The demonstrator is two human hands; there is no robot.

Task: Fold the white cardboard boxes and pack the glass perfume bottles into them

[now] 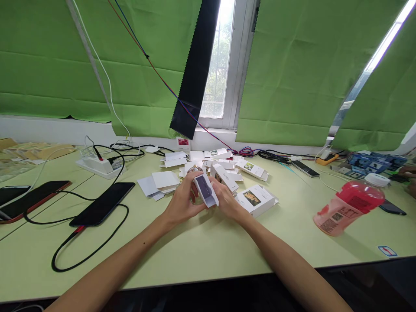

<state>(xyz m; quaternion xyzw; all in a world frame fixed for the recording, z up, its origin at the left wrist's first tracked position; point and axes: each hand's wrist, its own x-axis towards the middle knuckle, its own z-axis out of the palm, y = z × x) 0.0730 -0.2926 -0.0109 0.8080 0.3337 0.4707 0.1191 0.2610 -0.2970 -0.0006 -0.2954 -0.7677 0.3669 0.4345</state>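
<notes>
Above the middle of the table, my left hand (pixel 183 197) is closed around a small white carton (pixel 205 190). The carton's near end stands open with a flap hanging down, and its inside looks dark. My right hand (pixel 225 198) grips the carton's right side, its fingertips partly hidden behind it. Just past my left hand shows a shiny round metal piece (pixel 195 169), mostly covered. Beyond my hands lie several white cartons, some flattened. Nearest my right hand are a carton with a yellow plant picture (pixel 255 199) and another tilted carton (pixel 225 177).
To the left, a black phone (pixel 103 203) lies on a charging cable, with a power strip (pixel 99 167) behind it. A bottle of red drink (pixel 349 203) stands at the right. Farther back are a dark handset (pixel 304 168) and a yellow-edged device (pixel 326 157). A person's hand (pixel 407 173) shows at the right edge.
</notes>
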